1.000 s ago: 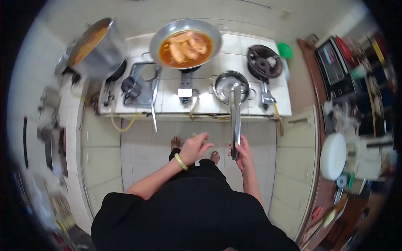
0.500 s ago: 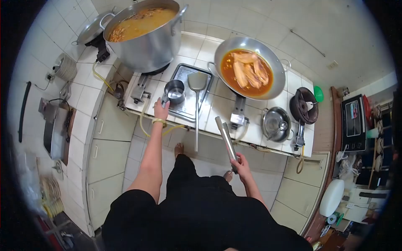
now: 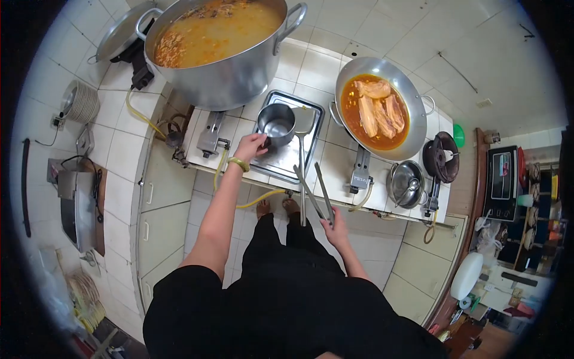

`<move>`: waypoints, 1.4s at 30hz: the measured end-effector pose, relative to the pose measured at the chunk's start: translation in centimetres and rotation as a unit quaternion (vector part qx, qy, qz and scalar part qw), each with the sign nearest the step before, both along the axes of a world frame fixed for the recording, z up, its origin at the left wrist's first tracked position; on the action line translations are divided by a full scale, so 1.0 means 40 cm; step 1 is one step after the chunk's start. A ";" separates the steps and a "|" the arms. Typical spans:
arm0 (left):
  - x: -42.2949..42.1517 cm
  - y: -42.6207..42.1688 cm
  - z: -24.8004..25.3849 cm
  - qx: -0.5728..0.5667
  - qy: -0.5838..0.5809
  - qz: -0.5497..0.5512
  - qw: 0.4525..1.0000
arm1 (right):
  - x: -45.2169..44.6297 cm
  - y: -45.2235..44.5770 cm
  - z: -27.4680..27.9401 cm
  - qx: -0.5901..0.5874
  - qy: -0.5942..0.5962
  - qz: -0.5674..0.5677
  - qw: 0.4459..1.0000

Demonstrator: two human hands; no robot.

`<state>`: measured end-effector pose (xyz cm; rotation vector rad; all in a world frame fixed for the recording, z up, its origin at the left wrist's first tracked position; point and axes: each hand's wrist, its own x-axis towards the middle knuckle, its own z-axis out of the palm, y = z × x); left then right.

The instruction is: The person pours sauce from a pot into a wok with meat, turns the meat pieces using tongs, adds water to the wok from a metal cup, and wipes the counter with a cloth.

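My left hand [image 3: 251, 148] is closed on the handle of a small metal saucepan [image 3: 277, 124], which is over a metal tray [image 3: 281, 163] on the tiled counter. A long-handled spatula [image 3: 305, 121] lies on the same tray, its handle sticking out past the counter edge. In my right hand [image 3: 336, 227] is a pair of metal tongs [image 3: 324, 191], its arms spread apart and pointing at the counter. Behind it, a wok [image 3: 418, 122] holds slabs of meat [image 3: 368, 115] in reddish-brown liquid. The saucepan looks empty.
A big stockpot [image 3: 221, 87] of yellowish broth stands at the back left. Right of the wok's burner [image 3: 360, 173] are a metal pot [image 3: 405, 182] and a dark burner [image 3: 441, 157]. A yellow hose [image 3: 260, 197] hangs at the counter's front. Stacked plates [image 3: 84, 103] stand far left.
My left hand has shifted right, still on the saucepan, which now overlaps the spatula. The tongs in my right hand have spread open. My view has moved nearer the counter.
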<state>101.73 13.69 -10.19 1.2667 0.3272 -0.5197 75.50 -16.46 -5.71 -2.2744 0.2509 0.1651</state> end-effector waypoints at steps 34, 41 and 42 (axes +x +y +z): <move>-2.221 -0.072 0.319 0.057 -0.074 0.872 0.481 | -0.589 0.948 -0.289 -0.170 -0.109 0.824 0.529; -2.724 0.073 0.327 0.103 -0.111 0.925 0.349 | -0.753 1.223 -0.527 -0.274 -0.022 0.870 0.410; -2.796 0.112 0.327 0.116 -0.113 0.930 0.331 | -0.706 1.278 -0.706 -0.277 -0.031 0.888 0.365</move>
